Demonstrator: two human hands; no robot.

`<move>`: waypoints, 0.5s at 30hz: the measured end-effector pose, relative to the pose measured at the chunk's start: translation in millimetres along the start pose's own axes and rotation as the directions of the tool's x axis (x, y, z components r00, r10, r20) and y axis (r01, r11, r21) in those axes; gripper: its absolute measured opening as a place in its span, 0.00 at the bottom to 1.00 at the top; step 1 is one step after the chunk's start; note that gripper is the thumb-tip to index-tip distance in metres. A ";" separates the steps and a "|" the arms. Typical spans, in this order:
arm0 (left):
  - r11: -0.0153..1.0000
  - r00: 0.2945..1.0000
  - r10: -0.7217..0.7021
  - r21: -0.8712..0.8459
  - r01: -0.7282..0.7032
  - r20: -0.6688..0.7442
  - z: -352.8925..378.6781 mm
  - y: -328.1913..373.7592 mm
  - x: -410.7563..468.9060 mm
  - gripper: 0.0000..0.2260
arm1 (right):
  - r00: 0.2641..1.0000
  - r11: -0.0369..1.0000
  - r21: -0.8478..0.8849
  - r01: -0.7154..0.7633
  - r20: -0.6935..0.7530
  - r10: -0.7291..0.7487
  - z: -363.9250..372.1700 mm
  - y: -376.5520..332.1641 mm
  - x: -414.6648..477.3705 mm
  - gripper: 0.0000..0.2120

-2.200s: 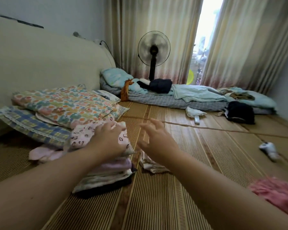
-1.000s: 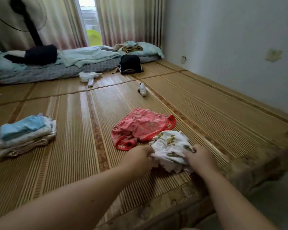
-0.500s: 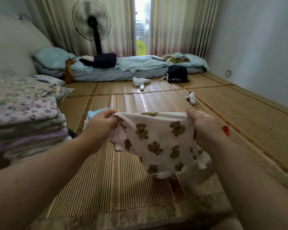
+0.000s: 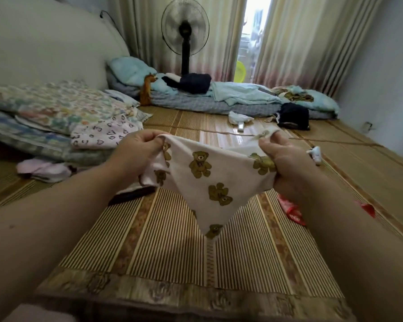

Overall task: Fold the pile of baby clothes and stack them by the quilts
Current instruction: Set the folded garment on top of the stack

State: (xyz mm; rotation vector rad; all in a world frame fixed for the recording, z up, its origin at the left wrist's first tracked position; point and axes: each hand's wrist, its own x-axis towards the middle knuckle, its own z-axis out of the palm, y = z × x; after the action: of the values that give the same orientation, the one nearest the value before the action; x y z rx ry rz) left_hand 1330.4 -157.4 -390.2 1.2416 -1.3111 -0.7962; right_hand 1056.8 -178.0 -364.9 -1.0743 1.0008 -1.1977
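Gripping bear-print garment (image 4: 209, 173) aloft, left hand (image 4: 135, 152), right hand (image 4: 282, 159), both hands pinching edges

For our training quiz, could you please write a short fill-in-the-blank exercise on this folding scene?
The left hand and right hand hold up a white garment printed with brown ____.
A black standing ____ rises before the curtains.
The red garment lies beside the ____ forearm.
Missing words: bears; fan; right.

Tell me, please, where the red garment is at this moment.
In the head view, the red garment lies on the woven mat on the right, partly hidden by the right forearm, just below the right hand gripping the bear-print garment.
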 end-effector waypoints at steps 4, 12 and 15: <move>0.994 0.899 -0.100 0.073 0.075 0.427 -10.4 18.2 1.6 0.12 | 0.947 0.994 -0.095 0.057 0.319 -0.023 -1.4 -26.5 1.7 0.20; 0.873 0.896 0.103 0.393 -0.290 0.432 73.1 49.6 12.3 0.34 | 0.832 0.661 -0.690 0.295 0.526 0.178 16.9 -63.3 2.2 0.15; 0.923 0.798 -0.006 0.310 -0.228 0.603 94.5 60.2 17.9 0.14 | 0.862 0.435 -0.823 0.365 0.475 0.175 16.0 -72.7 -3.8 0.14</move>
State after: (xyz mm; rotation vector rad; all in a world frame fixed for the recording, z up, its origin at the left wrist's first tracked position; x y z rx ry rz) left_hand 1229.5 -180.4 -343.9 1.2255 -2.1155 -0.9208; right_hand 1057.1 -176.3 -290.4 -2.2118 1.1655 -0.2763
